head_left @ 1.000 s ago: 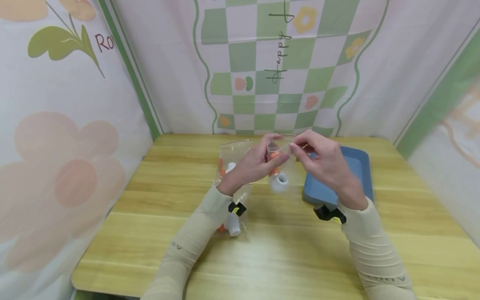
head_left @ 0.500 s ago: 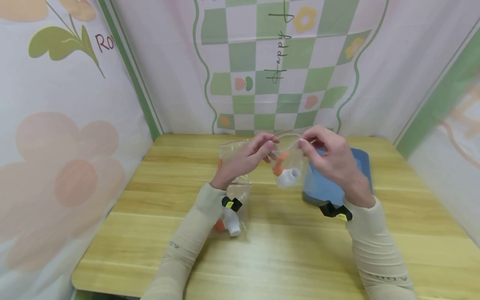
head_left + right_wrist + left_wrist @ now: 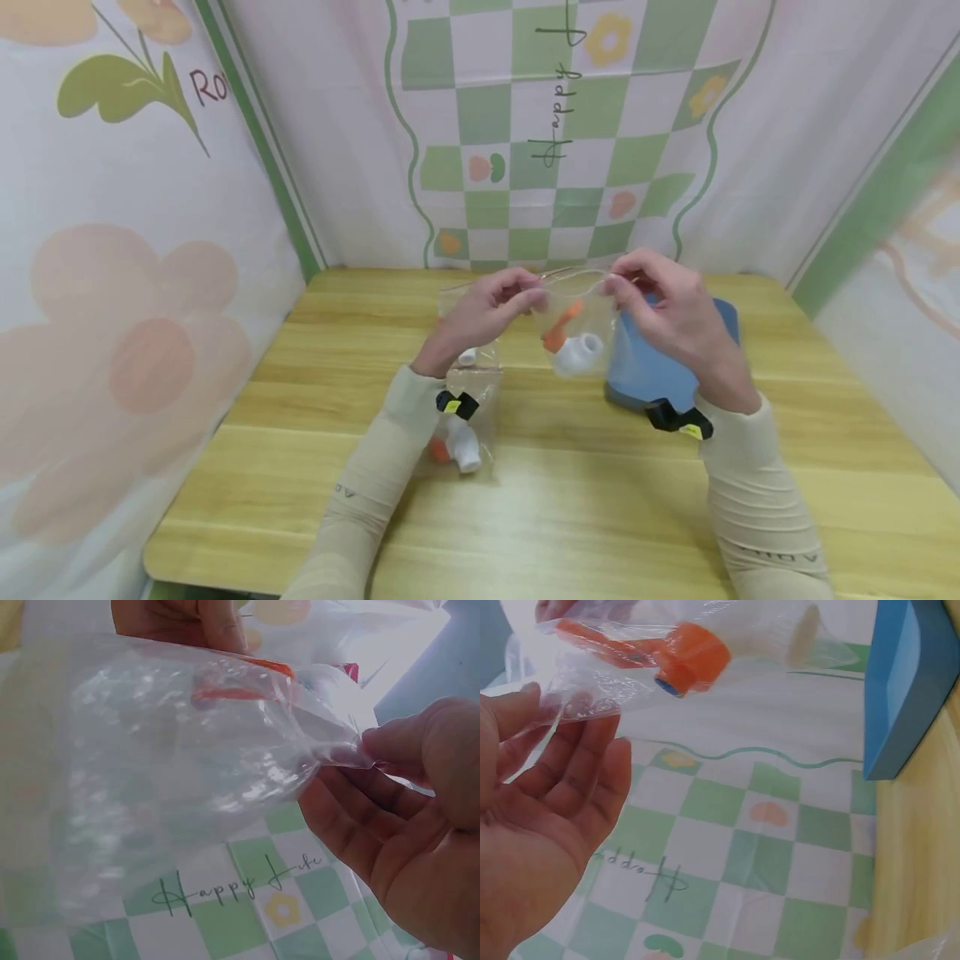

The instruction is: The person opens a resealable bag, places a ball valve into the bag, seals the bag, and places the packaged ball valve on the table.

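A clear zip-top plastic bag hangs above the table with its mouth spread between both hands. Inside it lies a white plastic valve with an orange lever handle, seen through the film. My left hand pinches one side of the bag's mouth between thumb and fingers. The opposite corner is pinched by my right hand, and the right wrist view shows the film gathered at that thumb. Some of the left fingers are loosely bent below the film in the left wrist view.
Two more clear bags, each with white and orange parts, lie on the wooden table: the near bag and a farther one partly behind my left hand. A blue tray sits under my right hand. Printed curtains surround the table.
Both hands have drawn apart, the left going left and the right going right. The bag's mouth is stretched wider, and the valve inside now hangs farther right with its handle slanted.
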`<state>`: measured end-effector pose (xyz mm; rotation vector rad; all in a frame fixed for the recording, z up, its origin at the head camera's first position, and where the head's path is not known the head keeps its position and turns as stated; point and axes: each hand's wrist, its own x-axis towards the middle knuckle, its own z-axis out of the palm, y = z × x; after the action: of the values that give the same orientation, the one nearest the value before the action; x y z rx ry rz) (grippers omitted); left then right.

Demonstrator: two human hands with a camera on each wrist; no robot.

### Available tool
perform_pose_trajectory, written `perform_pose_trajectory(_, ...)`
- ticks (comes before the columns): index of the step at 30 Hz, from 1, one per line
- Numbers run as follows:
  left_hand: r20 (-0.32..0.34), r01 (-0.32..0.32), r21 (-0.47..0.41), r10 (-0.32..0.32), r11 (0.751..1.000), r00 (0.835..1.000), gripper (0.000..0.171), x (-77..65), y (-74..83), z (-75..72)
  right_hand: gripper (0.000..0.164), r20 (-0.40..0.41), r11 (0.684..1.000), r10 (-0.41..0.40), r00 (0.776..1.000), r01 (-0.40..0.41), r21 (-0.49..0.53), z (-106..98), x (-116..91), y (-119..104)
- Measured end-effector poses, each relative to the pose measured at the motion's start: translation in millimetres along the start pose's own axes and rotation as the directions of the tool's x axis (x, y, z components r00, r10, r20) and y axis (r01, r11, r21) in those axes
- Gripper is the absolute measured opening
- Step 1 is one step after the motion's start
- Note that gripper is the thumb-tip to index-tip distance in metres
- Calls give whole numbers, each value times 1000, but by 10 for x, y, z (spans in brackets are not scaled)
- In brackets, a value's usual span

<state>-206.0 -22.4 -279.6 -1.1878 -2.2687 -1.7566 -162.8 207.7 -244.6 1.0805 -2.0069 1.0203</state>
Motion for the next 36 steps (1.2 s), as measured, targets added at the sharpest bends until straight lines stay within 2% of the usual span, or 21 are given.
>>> perform_pose_trajectory(4,-56,-21,65,25,998,998,12,-40,77,-72,21,5,1000,3,1000,-3,14,-34,-52,125)
perform_pose_trajectory(8,-69,-101,112,109,989,992,12,-47,107,-124,27,22,999,21,1000,-22,49,-62,-92,204)
perform_pose_trajectory(11,-83,-152,179,168,972,982,11,-35,36,-153,22,54,997,64,996,-66,35,-79,-90,164)
perform_pose_trajectory(15,-100,-193,256,224,947,969,10,-28,-77,-194,17,122,993,118,986,-113,-42,-98,-54,51)
perform_pose_trajectory(19,-98,-227,292,265,929,959,14,-39,-84,-229,16,176,989,137,975,-125,-80,-101,-19,-3)
perform_pose_trajectory(22,-94,-239,305,279,922,956,16,-38,-83,-234,14,195,985,161,968,-145,-91,-103,-15,8)
perform_pose_trajectory(25,-95,-240,322,283,916,954,16,-35,-75,-216,15,219,978,194,956,-171,-118,-107,-66,149)
perform_pose_trajectory(29,-96,-228,347,276,910,956,16,-30,-73,-184,9,289,960,262,921,-218,-177,-120,-140,367)
perform_pose_trajectory(32,-85,-219,363,266,906,960,16,-35,-67,-168,8,326,947,305,895,-247,-207,-113,-139,384)
perform_pose_trajectory(34,-67,-217,380,261,899,963,16,-42,-58,-158,10,326,947,305,895,-248,-205,-83,-131,363)
perform_pose_trajectory(36,-46,-220,398,259,891,965,16,-47,-52,-147,13,319,958,271,908,-224,-177,-34,-119,336)
